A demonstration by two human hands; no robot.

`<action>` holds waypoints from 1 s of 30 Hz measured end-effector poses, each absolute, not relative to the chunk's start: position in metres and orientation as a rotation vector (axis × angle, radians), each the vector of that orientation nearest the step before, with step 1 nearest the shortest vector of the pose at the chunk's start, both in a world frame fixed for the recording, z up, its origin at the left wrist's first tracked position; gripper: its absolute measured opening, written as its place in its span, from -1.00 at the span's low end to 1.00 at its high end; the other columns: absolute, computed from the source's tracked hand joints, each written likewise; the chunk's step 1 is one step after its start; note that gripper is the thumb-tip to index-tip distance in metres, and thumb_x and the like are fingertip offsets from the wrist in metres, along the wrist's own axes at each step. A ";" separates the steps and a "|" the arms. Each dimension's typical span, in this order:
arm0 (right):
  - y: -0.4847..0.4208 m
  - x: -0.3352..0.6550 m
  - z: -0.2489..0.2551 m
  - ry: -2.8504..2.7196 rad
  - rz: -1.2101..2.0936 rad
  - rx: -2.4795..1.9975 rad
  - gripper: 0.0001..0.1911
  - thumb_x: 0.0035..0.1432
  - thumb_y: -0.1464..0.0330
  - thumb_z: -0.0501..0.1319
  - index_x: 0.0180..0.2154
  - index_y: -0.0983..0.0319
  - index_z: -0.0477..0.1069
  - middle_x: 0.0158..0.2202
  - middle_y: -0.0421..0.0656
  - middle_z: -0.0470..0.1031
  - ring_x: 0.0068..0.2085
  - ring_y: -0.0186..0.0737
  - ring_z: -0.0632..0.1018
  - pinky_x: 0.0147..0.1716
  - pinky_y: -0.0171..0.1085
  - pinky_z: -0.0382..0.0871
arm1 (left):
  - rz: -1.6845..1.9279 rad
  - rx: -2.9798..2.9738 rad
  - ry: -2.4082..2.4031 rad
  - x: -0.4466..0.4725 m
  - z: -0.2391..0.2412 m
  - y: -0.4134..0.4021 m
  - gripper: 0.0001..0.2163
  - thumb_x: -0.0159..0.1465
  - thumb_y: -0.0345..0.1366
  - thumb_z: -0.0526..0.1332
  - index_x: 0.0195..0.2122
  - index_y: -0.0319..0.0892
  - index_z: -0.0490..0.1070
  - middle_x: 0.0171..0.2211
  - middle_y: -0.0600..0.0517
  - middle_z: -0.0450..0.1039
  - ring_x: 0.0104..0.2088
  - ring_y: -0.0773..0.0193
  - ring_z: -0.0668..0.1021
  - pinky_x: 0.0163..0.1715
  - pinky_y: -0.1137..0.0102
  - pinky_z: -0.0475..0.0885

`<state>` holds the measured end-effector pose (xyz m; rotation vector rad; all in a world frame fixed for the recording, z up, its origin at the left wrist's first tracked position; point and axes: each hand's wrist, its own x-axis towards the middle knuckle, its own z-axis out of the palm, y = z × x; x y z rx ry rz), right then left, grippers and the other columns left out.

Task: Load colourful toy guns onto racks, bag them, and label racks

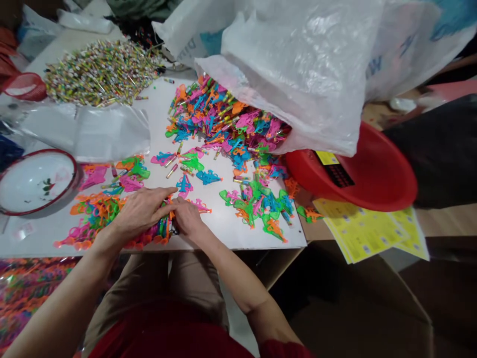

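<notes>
My left hand (138,211) lies across a packed row of small plastic toys (97,215) in orange, pink, green and blue. Its fingers are stretched out to the right and meet the fingers of my right hand (188,217). That hand is curled at the right end of the row, its fingertips partly hidden, and what they hold cannot be made out. Just beyond the hands lies a blue and pink toy (184,185). A blue toy (208,177) lies farther right, near loose toys (193,161) and small printed tubes (172,171).
A large toy heap (223,117) spills from a white plastic bag (298,69). Small tubes (100,74) are piled at back left. A white enamel bowl (35,181), clear bags (112,130), a red basin (387,174) and yellow printed sheets (361,233) lie around.
</notes>
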<state>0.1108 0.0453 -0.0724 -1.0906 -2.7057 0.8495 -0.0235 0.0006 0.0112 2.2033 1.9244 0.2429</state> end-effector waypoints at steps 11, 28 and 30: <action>0.201 0.169 -0.049 -2.586 0.508 -1.223 -0.69 0.29 0.49 0.01 -0.02 0.31 0.43 -0.02 0.03 0.44 -0.05 -0.14 0.48 -0.09 -0.23 0.35 | 0.200 2.257 1.943 -0.023 0.004 -0.001 -0.61 0.39 -0.13 -0.04 0.08 -0.21 0.37 -0.09 -0.13 0.55 -0.11 0.09 0.58 -0.07 0.21 0.40; 0.185 0.191 -0.072 -2.579 0.142 -1.767 -0.69 0.32 0.32 0.04 -0.09 0.35 0.46 -0.11 0.10 0.53 -0.08 -0.05 0.53 -0.13 -0.23 0.34 | 0.293 2.213 1.863 -0.025 0.007 0.000 -0.59 0.40 -0.14 -0.09 0.15 -0.17 0.31 -0.01 -0.07 0.50 -0.06 0.10 0.55 -0.08 0.21 0.39; 0.190 0.180 -0.061 -2.494 0.265 -1.923 -0.69 0.30 0.34 0.04 -0.15 0.37 0.48 -0.16 0.14 0.54 -0.12 -0.04 0.55 -0.16 -0.22 0.33 | 0.284 2.226 1.813 -0.025 0.010 0.000 -0.61 0.41 -0.17 -0.10 0.12 -0.16 0.34 -0.04 -0.06 0.52 -0.07 0.13 0.55 -0.09 0.23 0.38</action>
